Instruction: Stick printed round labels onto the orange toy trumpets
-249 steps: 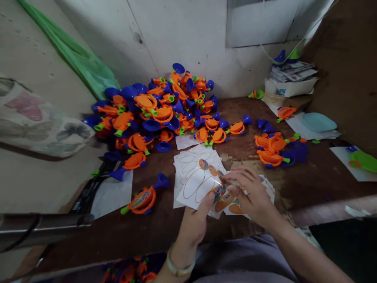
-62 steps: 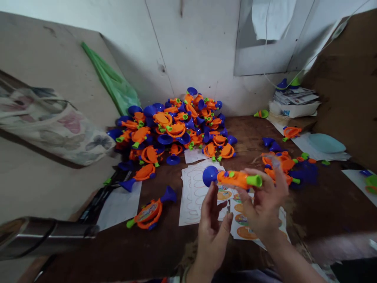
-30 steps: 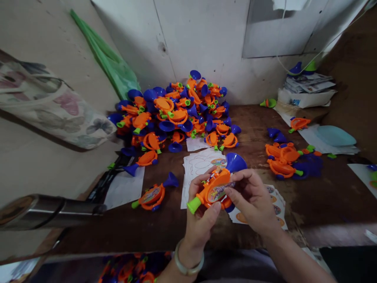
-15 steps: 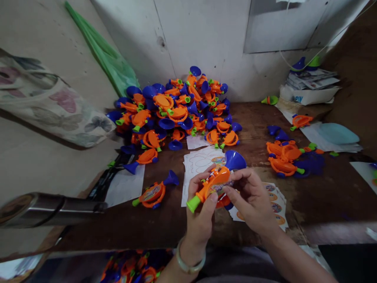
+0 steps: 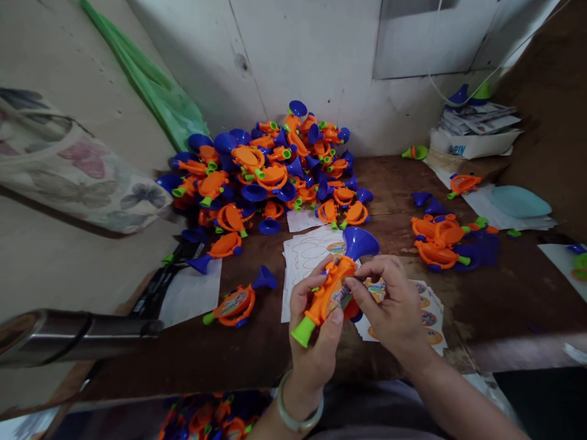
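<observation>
My left hand [image 5: 316, 351] is wrapped round a toy trumpet [image 5: 324, 294] with an orange body, a green mouthpiece pointing down left and a blue bell pointing up. An oval picture sticker [image 5: 340, 297] lies on the flat side of its body. At the upper end of this sticker, the thumb and forefinger of my right hand [image 5: 397, 311] are pinched together; their tips partly cover its edge. Sheets of oval stickers [image 5: 431, 319] lie beneath my right hand. Behind my left hand is a stack of sheets with oval outlines [image 5: 298, 260].
A heap of toy trumpets [image 5: 270, 174] stands against the wall. One stickered trumpet [image 5: 236, 304] lies to the left, near a metal flask [image 5: 59, 336]. Orange bodies [image 5: 440, 253] and blue bells [image 5: 433, 205] lie right, with a pale blue dish [image 5: 520, 201] beyond. More trumpets [image 5: 206, 418] show below the table edge.
The held trumpet has turned a little more upright, its mouthpiece lower. My right fingers have shifted slightly up along the sticker. The whole view has moved slightly.
</observation>
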Motion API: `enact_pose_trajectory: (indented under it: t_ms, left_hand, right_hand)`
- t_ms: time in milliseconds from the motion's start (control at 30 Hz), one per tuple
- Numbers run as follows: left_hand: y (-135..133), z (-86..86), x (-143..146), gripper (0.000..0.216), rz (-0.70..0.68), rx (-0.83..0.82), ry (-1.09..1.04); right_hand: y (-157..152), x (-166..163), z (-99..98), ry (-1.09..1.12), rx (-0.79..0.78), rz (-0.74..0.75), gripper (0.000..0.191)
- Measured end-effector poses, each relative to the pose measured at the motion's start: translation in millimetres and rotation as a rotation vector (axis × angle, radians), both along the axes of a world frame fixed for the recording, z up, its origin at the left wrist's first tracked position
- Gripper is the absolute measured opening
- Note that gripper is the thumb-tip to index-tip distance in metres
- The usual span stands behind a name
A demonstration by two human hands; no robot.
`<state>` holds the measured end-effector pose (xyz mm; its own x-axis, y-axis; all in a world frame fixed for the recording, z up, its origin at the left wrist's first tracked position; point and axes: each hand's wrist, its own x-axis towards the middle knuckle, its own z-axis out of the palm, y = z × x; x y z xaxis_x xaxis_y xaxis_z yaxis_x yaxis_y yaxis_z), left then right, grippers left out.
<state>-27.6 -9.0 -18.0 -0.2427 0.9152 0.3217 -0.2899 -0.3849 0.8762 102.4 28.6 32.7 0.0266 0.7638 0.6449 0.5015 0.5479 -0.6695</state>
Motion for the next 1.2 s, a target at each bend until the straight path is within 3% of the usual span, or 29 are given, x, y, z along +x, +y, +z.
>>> enact_pose_trajectory:
  t_ms: [133,233,300,367,467,533,667,767,833,967,1067,1133,1200]
  left_hand:
    - [1,-1.0,0,0.034,0.023,0.019,0.017]
    - [1,1.7,-1,0.032,0.013,0.027,0.026]
    - [2,2.9,-10,0.031,0.069,0.054,0.139]
    - [3,0.2,-31,0.034,0.247,0.113,0.359]
    - [6,-15.4,-83,0.050,0.597,0.207,0.825]
    - [6,-31.2,-122,0.051,0.684,0.113,1.113]
    - [1,-57.7,-181,0.056,0.499,-0.238,1.409]
    - [-2,-61.1,-198,0.076,0.417,-0.354,1.468]
    - [-1,-56.3,-202,0.073,0.437,-0.374,1.477]
    - [5,-44.9,-198,0.054,0.576,-0.415,1.523]
    - [14,-47.0,-175,0.044,0.661,-0.251,1.441]
    - [22,-54.6,-148,0.039,0.524,-0.137,1.382]
    - [29,-65.0,-116,0.043,0.210,-0.130,1.417]
  right_hand:
    - [4,2,-6.4,-0.129,0.055,-0.086,0.008]
    - [12,9,-15.6,-0.154,0.132,-0.216,0.057]
    - [20,17,-22.4,-0.193,0.112,-0.173,0.075]
    - [31,29,-29.1,-0.318,-0.028,-0.081,0.070]
    - [54,46,-38.2,-0.594,-0.460,-0.090,0.059]
    - [69,52,-44.0,-0.712,-0.674,-0.090,0.054]
    - [86,40,-54.0,-0.781,-0.770,-0.040,0.041]
    - [87,23,-58.3,-0.817,-0.824,-0.026,0.048]
    - [85,16,-59.9,-0.823,-0.849,-0.032,0.053]
    - [83,16,-64.1,-0.787,-0.881,-0.062,0.045]
    - [81,19,-70.0,-0.734,-0.873,-0.058,0.042]
    - [80,21,-74.6,-0.700,-0.846,-0.053,0.042]
    - [79,23,-78.5,-0.675,-0.816,-0.059,0.035]
